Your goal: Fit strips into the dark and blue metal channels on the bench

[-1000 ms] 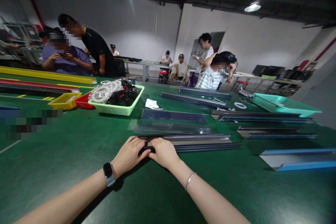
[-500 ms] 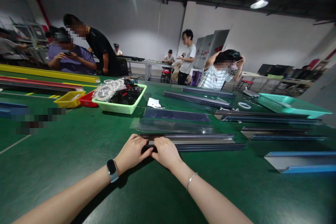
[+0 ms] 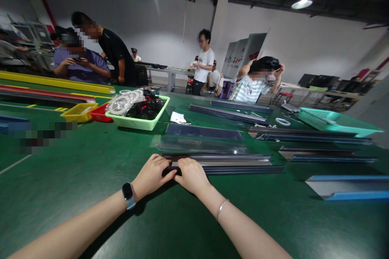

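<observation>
A dark metal channel profile [image 3: 237, 164] lies crosswise on the green table [image 3: 100, 194]. My left hand [image 3: 153, 174] grips its left end, thumb on the near edge and fingers over the far side. Close beside it, my right hand [image 3: 191, 174] is wrapped over the same profile, the two thumbs nearly touching. Just beyond the profile lie a clear plastic strip [image 3: 200, 145] and a dark blue strip [image 3: 203, 131]. The undersides of both hands are hidden.
A light green basket [image 3: 136, 123] with black parts and bagged rings stands back left, beside yellow [image 3: 79, 114] and red bins [image 3: 100, 114]. More profiles [image 3: 316, 134] and a turquoise basket [image 3: 340, 123] are at the right. Several people are beyond the table.
Both hands have stayed on the profile almost unmoved. In the background, the standing person in a white shirt has shifted to the left.
</observation>
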Demonstrator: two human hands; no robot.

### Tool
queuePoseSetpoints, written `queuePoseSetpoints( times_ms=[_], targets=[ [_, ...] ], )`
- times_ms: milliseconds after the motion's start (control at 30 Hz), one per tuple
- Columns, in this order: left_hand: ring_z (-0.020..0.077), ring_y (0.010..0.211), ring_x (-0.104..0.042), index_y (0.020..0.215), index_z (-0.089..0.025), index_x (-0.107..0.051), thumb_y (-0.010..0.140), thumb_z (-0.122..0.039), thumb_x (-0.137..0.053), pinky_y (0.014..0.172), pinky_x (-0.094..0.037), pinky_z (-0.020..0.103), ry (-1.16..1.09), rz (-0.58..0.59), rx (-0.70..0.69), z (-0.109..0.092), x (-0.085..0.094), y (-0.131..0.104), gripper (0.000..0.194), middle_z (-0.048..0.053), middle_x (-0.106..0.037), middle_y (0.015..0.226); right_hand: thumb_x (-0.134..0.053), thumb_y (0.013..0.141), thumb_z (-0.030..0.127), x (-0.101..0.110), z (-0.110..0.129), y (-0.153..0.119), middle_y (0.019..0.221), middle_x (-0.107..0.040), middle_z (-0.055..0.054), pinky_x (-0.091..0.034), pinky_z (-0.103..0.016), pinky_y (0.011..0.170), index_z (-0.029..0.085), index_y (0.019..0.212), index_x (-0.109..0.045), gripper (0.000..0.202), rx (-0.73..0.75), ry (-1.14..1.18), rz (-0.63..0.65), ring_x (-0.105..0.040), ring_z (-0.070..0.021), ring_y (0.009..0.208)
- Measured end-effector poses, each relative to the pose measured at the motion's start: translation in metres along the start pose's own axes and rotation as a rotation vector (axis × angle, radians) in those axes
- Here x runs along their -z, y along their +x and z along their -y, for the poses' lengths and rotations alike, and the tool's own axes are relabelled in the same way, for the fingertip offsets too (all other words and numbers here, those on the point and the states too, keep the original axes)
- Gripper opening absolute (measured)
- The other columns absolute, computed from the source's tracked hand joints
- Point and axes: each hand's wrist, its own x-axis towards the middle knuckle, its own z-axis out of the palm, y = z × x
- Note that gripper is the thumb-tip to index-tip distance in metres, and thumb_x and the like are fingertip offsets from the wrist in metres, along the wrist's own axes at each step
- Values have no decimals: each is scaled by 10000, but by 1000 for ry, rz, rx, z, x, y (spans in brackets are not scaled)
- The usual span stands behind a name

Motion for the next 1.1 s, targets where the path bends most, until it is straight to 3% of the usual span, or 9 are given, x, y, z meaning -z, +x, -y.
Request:
queuePoseSetpoints(
  times_ms=[433, 600, 1100],
  targets=[
    [190, 788, -573, 754, -175, -596, 861, -389, -484, 822, -388, 377, 17, 8, 6, 0, -3, 1, 264, 46, -647, 771, -585, 765, 296, 2, 0, 0, 884, -598, -75, -436, -310, 774, 140, 877, -575, 192, 48, -34, -1, -515, -213, 888],
    [192, 799, -573, 844, -184, -622, 857, -377, -496, 821, -389, 376, -6, -9, -4, 1, -2, 0, 231, 46, -653, 792, -605, 756, 300, 3, 0, -1, 884, -584, -51, -432, -295, 743, 168, 858, -569, 171, 64, -58, -18, -514, -202, 874],
    [191, 802, -600, 870, -189, -636, 851, -389, -517, 820, -386, 370, 6, -3, -45, 7, -4, 2, 233, 46, -678, 826, -573, 793, 329, 8, 2, 0, 871, -610, -60, -435, -296, 728, 167, 864, -595, 178, 1, -58, 84, -561, -198, 854]
  ],
)
